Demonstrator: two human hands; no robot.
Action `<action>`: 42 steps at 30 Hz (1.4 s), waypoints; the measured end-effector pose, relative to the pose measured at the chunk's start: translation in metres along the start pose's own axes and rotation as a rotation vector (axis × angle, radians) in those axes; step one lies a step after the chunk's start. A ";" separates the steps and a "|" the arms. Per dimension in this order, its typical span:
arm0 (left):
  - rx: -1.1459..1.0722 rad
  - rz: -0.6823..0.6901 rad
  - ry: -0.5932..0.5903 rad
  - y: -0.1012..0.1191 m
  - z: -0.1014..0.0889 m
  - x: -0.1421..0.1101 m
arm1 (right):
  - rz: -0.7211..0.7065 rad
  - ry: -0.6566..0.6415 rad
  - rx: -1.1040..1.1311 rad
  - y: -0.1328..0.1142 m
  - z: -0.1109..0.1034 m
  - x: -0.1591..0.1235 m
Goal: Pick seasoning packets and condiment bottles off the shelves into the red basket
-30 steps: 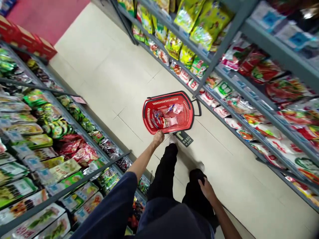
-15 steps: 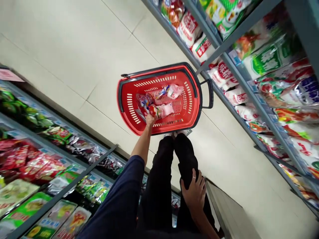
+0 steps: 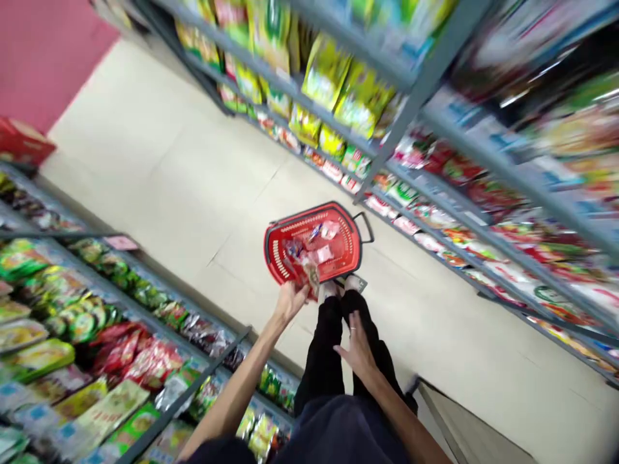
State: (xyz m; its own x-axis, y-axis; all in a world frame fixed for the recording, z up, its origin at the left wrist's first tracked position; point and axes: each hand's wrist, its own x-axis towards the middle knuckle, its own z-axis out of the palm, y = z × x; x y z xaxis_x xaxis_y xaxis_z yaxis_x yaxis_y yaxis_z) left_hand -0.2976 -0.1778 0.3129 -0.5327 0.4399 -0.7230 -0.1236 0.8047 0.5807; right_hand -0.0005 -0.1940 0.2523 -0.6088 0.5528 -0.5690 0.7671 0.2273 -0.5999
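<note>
Left hand (image 3: pixel 291 300) grips a packet (image 3: pixel 312 274) at the basket's (image 3: pixel 350 241) near rim.
Packet just ahead-right of the grip, long axis unclear; right hand (image 3: pixel 360 351), fingers spread over trousers (image 3: pixel 387 365), farther off.

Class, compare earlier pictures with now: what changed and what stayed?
The left hand reached from the rim into the red plastic basket and now seems to hold a red-and-tan plastic packet at its near edge. The right hand has shifted inward across the black trousers, fingers spread. The basket stays on the pale floor.
</note>
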 end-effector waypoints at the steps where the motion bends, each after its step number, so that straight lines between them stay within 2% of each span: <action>1: -0.015 0.004 -0.026 0.021 -0.008 -0.035 | -0.132 0.028 0.086 -0.024 -0.015 0.007; 3: -0.170 -0.070 -0.098 0.058 -0.018 -0.099 | -0.336 0.121 0.213 -0.071 -0.055 0.018; 4: -0.262 -0.095 -0.136 0.076 -0.020 -0.128 | -0.394 0.183 0.269 -0.092 -0.077 0.020; 6: -0.411 -0.086 -0.225 0.109 -0.024 -0.179 | -0.426 0.273 0.408 -0.125 -0.122 0.014; 8: -0.449 0.051 -0.313 0.140 -0.028 -0.219 | -0.366 0.286 0.588 -0.146 -0.166 -0.007; 10: -0.380 0.264 -0.289 0.166 -0.033 -0.245 | -0.243 0.267 0.742 -0.159 -0.206 -0.040; 13: -0.276 0.511 -0.038 0.192 -0.035 -0.262 | -0.075 0.334 0.932 -0.173 -0.258 -0.098; 14: -0.276 0.539 -0.026 0.197 -0.032 -0.265 | -0.052 0.378 1.004 -0.178 -0.274 -0.116; 15: -0.295 0.542 -0.095 0.200 -0.028 -0.268 | -0.045 0.426 1.074 -0.183 -0.287 -0.133; 18: -0.364 0.475 -0.462 0.207 -0.006 -0.285 | -0.059 0.554 1.179 -0.197 -0.316 -0.175; 20: -0.370 0.451 -0.563 0.213 0.010 -0.302 | -0.063 0.610 1.157 -0.199 -0.325 -0.197; 22: -0.358 0.468 -0.537 0.218 0.024 -0.320 | -0.071 0.647 1.140 -0.195 -0.328 -0.215; 25: -0.362 0.474 -0.493 0.217 0.040 -0.344 | -0.082 0.633 1.173 -0.178 -0.324 -0.239; 28: -0.365 0.404 -0.539 0.203 0.053 -0.364 | -0.090 0.561 1.230 -0.152 -0.318 -0.261; 31: -0.379 0.323 -0.528 0.179 0.073 -0.389 | -0.098 0.462 1.276 -0.119 -0.310 -0.284; 34: -0.402 0.276 -0.471 0.154 0.102 -0.416 | -0.107 0.390 1.298 -0.085 -0.302 -0.306; 37: -0.407 0.315 -0.294 0.135 0.136 -0.441 | -0.101 0.351 1.316 -0.058 -0.297 -0.327; 39: -0.479 0.325 -0.179 0.131 0.155 -0.453 | -0.086 0.358 1.333 -0.047 -0.299 -0.337; 40: -0.522 0.311 -0.166 0.132 0.163 -0.458 | -0.081 0.365 1.345 -0.043 -0.302 -0.341; 42: -0.541 0.279 -0.218 0.140 0.170 -0.465 | -0.087 0.383 1.369 -0.037 -0.310 -0.347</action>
State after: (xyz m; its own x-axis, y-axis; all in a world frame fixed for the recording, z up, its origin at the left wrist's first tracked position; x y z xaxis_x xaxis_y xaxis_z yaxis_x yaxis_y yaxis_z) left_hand 0.0749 -0.2016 0.6669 -0.4301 0.7203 -0.5443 -0.4400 0.3592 0.8230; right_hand 0.2450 -0.1460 0.6463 -0.3823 0.8067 -0.4506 -0.2014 -0.5487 -0.8114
